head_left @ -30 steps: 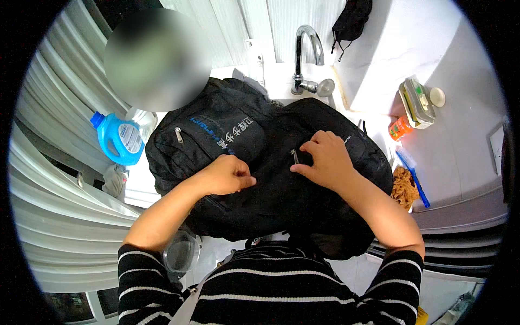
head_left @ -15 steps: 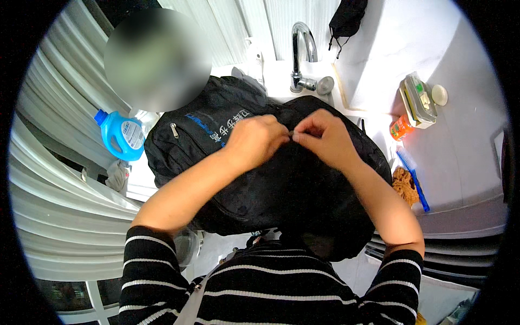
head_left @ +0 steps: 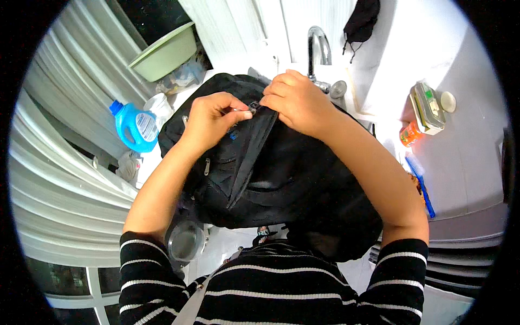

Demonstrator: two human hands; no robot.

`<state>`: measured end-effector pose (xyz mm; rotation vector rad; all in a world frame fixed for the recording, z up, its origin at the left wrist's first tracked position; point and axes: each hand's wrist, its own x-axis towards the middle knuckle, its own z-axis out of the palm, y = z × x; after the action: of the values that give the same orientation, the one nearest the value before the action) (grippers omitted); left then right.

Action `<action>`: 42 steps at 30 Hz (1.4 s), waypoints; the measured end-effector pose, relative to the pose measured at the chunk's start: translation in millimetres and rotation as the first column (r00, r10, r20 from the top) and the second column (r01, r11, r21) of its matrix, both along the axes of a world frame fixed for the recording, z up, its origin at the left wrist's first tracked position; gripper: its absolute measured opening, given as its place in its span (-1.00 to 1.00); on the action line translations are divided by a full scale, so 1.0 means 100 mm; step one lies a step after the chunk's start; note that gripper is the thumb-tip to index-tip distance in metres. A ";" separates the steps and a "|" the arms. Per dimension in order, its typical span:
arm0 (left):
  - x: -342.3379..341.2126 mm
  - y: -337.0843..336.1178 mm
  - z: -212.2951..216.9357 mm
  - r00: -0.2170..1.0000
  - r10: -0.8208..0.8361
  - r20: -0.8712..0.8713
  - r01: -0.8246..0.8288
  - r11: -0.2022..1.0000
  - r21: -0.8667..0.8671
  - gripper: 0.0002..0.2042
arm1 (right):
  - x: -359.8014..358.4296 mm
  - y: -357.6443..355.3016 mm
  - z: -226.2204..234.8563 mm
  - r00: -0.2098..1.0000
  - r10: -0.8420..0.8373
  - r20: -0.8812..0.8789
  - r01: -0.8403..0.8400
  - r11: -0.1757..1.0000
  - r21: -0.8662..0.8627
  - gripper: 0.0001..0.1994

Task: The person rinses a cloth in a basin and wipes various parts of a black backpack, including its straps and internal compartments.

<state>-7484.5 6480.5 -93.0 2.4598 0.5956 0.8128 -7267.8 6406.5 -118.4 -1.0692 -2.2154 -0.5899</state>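
Observation:
A large black backpack (head_left: 303, 168) lies across the sink in front of me. Its zipped edge stands up in a long fold that runs down toward me. My left hand (head_left: 211, 120) pinches a small metallic piece at the top of that fold, which looks like a zipper pull (head_left: 253, 108). Right beside it, my right hand (head_left: 300, 103) has its fingers closed on the backpack's edge. Another zipper pull (head_left: 207, 167) hangs loose on the side pocket below my left hand.
A chrome faucet (head_left: 311, 51) rises behind the bag. At left stand a blue detergent bottle (head_left: 138, 129) and a pale green basin (head_left: 168, 54). On the right are a blue brush (head_left: 425, 195), an orange jar (head_left: 410, 135) and a clear box (head_left: 430, 108). A black mask (head_left: 362, 21) hangs above.
Both hands have moved left and up along the bag. The bag's zipped edge is now raised into a fold, and its side pocket has shifted. My view has moved slightly left.

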 end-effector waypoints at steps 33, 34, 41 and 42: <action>-0.26 -0.03 0.20 0.979 0.202 -0.030 -0.190 0.954 0.233 -0.88 | -0.30 -0.80 -0.08 0.967 -0.044 0.249 0.094 0.977 -0.192 -0.85; -0.29 -0.10 0.34 0.975 0.220 -0.014 -0.206 0.933 0.296 -0.89 | -0.35 -0.82 0.00 0.965 -0.020 0.260 0.065 0.984 -0.164 -0.84; -0.56 -0.32 0.59 0.981 0.160 0.109 -0.193 0.774 0.603 -0.90 | -0.69 -0.90 0.22 0.953 0.032 0.300 0.030 0.980 -0.199 -0.84; -0.62 -0.38 0.64 0.977 0.177 0.117 -0.211 0.759 0.616 -0.89 | -0.73 -0.90 0.31 0.945 0.071 0.318 0.018 0.963 -0.268 -0.85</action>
<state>-7546.2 6442.9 -28.7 2.9911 0.6447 1.3368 -7340.5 6316.1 -87.7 -1.1395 -2.6548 -0.4913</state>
